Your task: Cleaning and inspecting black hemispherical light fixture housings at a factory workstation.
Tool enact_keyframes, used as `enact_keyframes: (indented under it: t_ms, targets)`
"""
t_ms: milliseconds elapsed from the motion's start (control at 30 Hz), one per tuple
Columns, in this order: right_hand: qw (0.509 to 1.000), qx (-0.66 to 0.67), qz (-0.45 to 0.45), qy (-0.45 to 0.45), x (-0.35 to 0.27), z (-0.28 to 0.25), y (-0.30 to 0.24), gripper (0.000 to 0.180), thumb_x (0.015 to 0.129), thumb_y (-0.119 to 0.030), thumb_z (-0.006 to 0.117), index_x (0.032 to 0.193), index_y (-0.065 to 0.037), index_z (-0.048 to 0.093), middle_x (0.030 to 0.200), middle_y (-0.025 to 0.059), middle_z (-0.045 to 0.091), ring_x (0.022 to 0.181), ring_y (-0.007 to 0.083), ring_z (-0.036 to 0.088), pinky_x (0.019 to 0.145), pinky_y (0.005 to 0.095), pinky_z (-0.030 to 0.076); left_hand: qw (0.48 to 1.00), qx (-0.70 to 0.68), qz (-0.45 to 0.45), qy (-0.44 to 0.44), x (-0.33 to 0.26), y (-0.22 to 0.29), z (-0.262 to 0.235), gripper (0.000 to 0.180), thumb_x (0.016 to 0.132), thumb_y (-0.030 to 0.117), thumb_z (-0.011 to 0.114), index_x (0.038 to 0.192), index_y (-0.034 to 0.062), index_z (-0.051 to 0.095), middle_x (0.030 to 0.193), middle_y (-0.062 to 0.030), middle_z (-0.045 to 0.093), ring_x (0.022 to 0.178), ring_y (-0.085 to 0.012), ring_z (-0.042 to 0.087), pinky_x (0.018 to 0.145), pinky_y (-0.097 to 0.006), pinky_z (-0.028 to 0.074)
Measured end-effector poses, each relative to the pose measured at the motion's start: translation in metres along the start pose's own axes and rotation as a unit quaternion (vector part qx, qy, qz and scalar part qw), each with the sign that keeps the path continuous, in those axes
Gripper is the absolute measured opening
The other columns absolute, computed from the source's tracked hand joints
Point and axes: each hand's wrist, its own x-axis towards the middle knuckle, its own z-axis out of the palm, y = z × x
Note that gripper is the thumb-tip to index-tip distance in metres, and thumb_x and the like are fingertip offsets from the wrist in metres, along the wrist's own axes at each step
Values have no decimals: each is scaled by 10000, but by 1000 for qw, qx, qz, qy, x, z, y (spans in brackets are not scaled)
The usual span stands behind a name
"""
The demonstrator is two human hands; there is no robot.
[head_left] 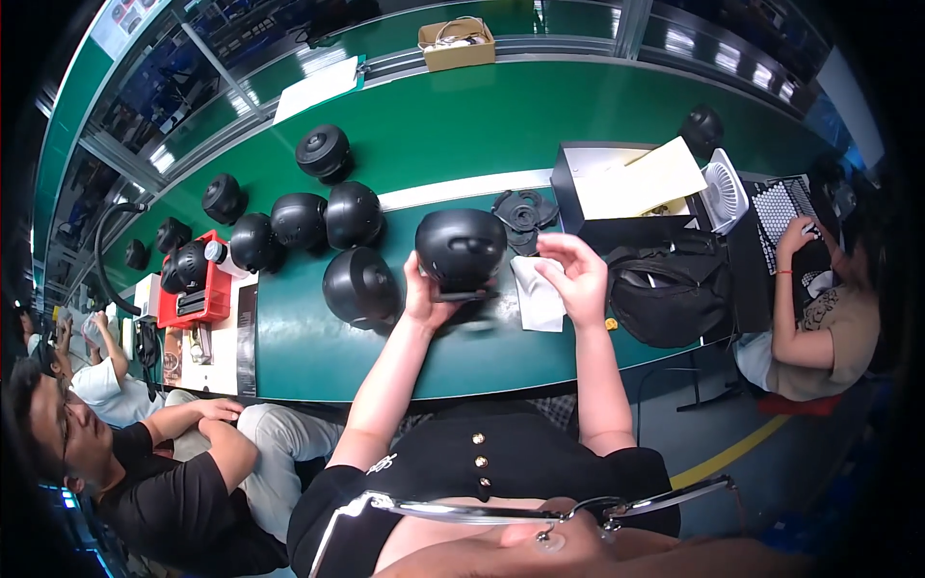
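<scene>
While right fingers (568, 249) apart, left fingers (414, 275) against globe (460, 243).

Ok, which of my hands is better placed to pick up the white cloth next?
Your right hand, I'd say: it looks empty, its fingers loosely open, close to the white cloth. Your left hand is holding the round black case, so it seems less free.

I lose part of the left hand (428, 302) behind the black round housing (461, 241), whose underside I can't see.
</scene>
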Motion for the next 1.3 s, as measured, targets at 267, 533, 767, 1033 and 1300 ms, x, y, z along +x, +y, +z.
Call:
enact_keyframes:
  t_ms: [267,533,767,1033,1300]
  targets:
    - [934,303,188,31,1,41,31,787,747,11,652,1389,-108,214,1295,90,404,1135,223,471,873,375,473,887,371,266,68,11,-27,17,1207,613,799,495,1431,117,-74,1492,-116,43,1368,-262,109,1103,-412,101]
    - [923,337,180,-42,-5,42,37,623,798,-21,597,1328,-134,290,1239,66,434,1127,207,480,865,342,477,796,455,366,161,-2,-18,21,849,556,87,817,1294,47,399,1308,-138,432,1212,-297,431,987,-402,386]
    - [903,360,220,-80,-7,41,41,683,757,-11,650,1322,-151,292,1223,77,456,1065,194,528,782,283,506,685,576,430,119,-7,-3,25,596,532,99,814,1074,37,573,1201,-146,538,1199,-342,450,995,-431,373]
    - [898,375,213,-92,-6,42,43,723,759,-36,649,1354,-173,262,1292,65,407,1180,233,448,888,363,472,702,556,428,123,-7,-2,25,595,535,100,808,1076,40,568,1180,-135,540,1188,-335,458,987,-422,378]
    - [944,275,183,-24,82,66,28,636,790,-130,620,1340,-191,306,1271,52,452,1164,259,460,934,490,415,451,716,502,180,-46,15,39,858,618,172,800,1320,-23,345,1350,-238,341,1257,-412,321,1044,-480,237]
